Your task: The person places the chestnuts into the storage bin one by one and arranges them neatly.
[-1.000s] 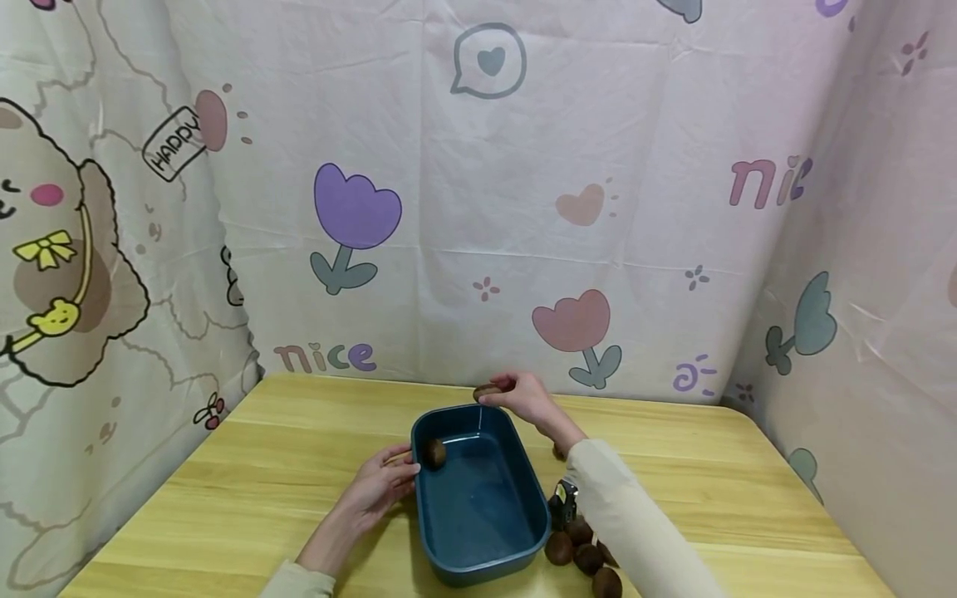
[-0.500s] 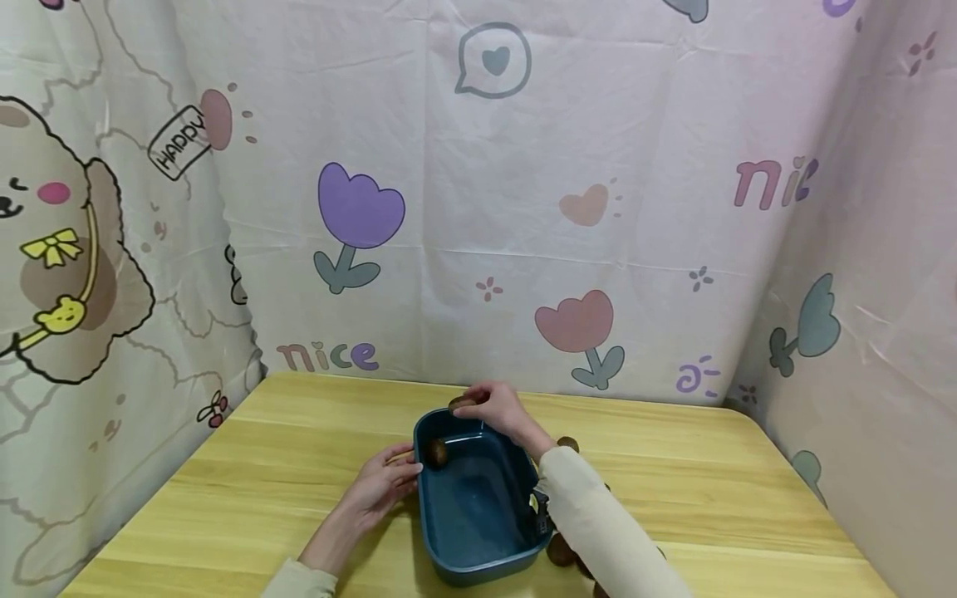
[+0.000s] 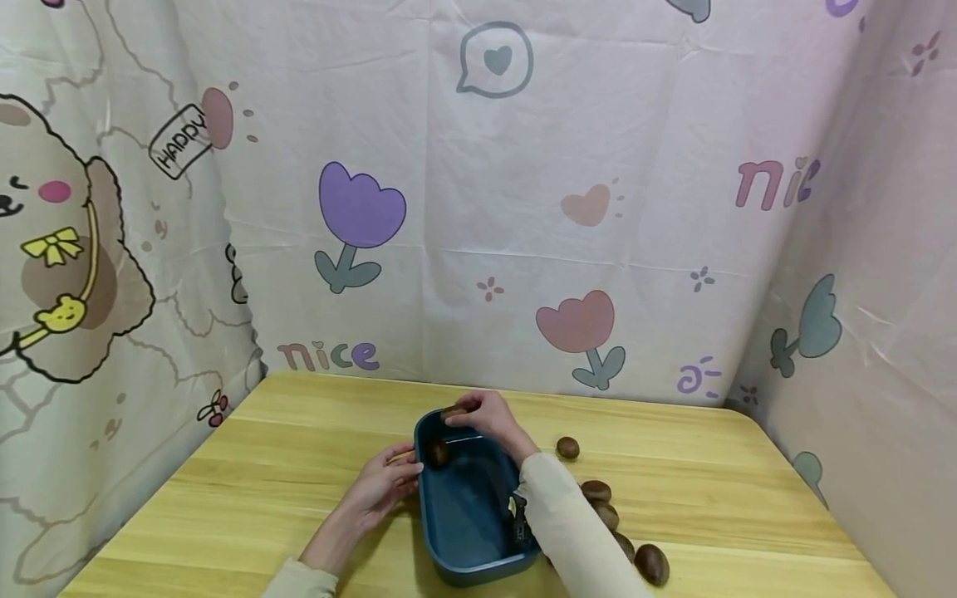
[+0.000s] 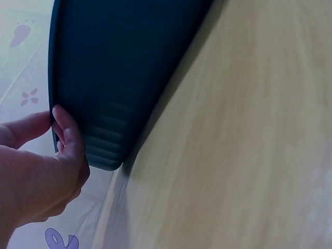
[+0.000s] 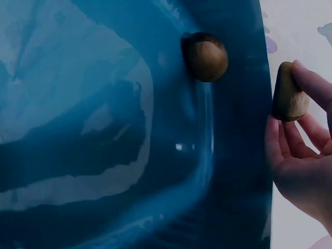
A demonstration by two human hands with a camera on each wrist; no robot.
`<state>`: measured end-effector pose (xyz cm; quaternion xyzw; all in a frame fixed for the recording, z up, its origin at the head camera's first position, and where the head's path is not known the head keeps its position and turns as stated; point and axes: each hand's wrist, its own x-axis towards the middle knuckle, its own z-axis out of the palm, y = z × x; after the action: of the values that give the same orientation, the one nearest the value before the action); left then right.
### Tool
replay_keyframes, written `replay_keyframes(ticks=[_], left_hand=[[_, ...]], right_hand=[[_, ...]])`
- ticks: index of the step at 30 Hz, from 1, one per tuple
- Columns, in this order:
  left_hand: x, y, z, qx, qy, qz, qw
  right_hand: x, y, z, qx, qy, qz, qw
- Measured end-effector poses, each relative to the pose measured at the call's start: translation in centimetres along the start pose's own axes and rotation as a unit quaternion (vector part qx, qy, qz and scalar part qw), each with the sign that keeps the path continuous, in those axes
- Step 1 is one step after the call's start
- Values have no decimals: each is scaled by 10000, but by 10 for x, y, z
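Note:
A deep blue rectangular tub [image 3: 478, 573] stands on the table, and a brown kiwi [image 3: 437, 453] lies inside near its far left corner. My left hand [image 3: 385, 482] grips the tub's left rim; in the left wrist view the thumb [image 4: 31, 128] and index finger [image 4: 70, 129] pinch the edge. Over the far end of the tub, my right hand [image 3: 486, 415] holds another kiwi [image 5: 290, 93] between thumb and fingers, right at the rim. The right forearm crosses above the tub's right side and hides part of it.
Several more kiwis [image 3: 652, 565] lie on the wooden table [image 3: 748, 498] right of the tub, some partly behind the right sleeve [image 3: 576, 519]. One kiwi [image 3: 568, 448] sits apart, farther back. A printed curtain [image 3: 478, 208] hangs behind the table and along its sides.
My right hand has moved left with its kiwi, from beyond the tub's far rim to over its far end. The left hand keeps its grip on the rim.

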<state>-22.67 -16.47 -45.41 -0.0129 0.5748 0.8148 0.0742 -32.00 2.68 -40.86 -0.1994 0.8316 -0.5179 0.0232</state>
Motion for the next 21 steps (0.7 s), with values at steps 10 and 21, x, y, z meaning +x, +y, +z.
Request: replay_keyframes(ticks=[10, 21], left_hand=[[0, 0, 1, 41, 16, -2, 10000], [0, -1, 1, 48, 103, 17, 9999]], right_hand=[[-4, 14, 8, -178, 273, 540, 9980], [-7, 26, 11, -295, 255, 817, 9959]])
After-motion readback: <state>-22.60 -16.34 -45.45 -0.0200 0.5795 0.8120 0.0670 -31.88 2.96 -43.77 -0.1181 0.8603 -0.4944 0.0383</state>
